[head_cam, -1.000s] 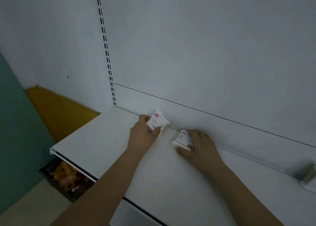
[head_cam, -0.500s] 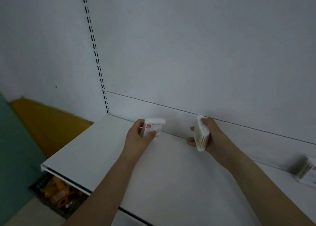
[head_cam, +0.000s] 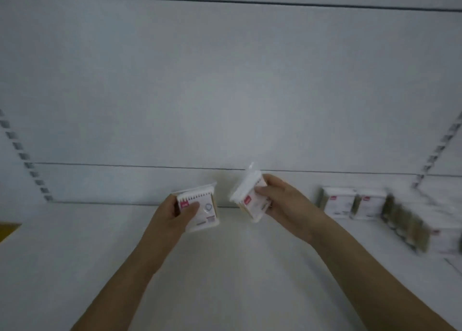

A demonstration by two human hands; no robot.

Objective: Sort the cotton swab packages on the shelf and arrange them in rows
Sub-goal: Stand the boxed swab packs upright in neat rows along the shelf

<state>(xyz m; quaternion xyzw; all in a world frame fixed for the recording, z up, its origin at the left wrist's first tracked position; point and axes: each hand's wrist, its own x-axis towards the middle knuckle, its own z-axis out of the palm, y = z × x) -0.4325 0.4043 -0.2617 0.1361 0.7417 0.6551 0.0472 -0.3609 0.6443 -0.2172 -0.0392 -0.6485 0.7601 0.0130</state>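
My left hand (head_cam: 172, 213) grips one cotton swab package (head_cam: 200, 209), thumb across its front, label facing me. My right hand (head_cam: 282, 205) pinches a second package (head_cam: 250, 197), tilted, swab sticks showing through its side. Both hover above the white shelf (head_cam: 225, 268). Farther right, more packages (head_cam: 355, 203) stand against the back panel (head_cam: 225, 80), some blurred.

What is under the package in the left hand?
Below the left-hand package lies bare white shelf. The left hand covers its left edge, hiding any contact.
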